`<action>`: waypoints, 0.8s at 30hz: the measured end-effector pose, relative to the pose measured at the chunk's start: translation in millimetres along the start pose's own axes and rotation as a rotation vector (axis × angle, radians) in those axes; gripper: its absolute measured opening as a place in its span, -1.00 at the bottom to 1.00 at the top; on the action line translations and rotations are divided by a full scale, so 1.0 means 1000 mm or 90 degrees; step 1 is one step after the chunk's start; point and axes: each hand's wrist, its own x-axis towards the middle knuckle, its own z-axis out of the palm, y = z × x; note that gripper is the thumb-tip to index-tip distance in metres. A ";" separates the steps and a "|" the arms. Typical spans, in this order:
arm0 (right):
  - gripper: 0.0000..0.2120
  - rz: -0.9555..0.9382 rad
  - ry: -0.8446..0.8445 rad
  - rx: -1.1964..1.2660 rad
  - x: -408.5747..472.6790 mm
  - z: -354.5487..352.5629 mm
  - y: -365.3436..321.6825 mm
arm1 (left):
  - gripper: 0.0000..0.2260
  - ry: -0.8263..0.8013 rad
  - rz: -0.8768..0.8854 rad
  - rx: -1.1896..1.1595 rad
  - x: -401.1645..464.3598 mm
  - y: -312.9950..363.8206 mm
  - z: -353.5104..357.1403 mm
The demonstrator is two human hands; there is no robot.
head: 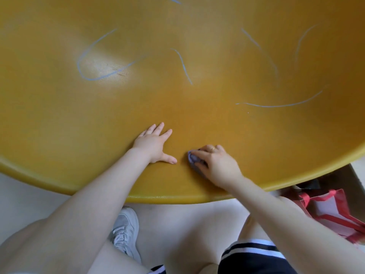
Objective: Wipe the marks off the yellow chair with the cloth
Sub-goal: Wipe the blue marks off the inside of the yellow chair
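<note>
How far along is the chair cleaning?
Done: the yellow chair looks free of marks near its front edge.
In hand: the right hand holds the cloth on the seat; the left hand lies flat beside it.
Left: several blue marks farther back remain.

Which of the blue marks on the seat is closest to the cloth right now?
The long, nearly flat stroke up and right of the cloth in the right hand. The loop and the other strokes lie farther back.
</note>
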 end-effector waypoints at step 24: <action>-0.74 0.002 0.002 -0.030 -0.016 -0.007 0.017 | -0.43 -0.026 -0.061 -0.098 -0.018 0.043 0.012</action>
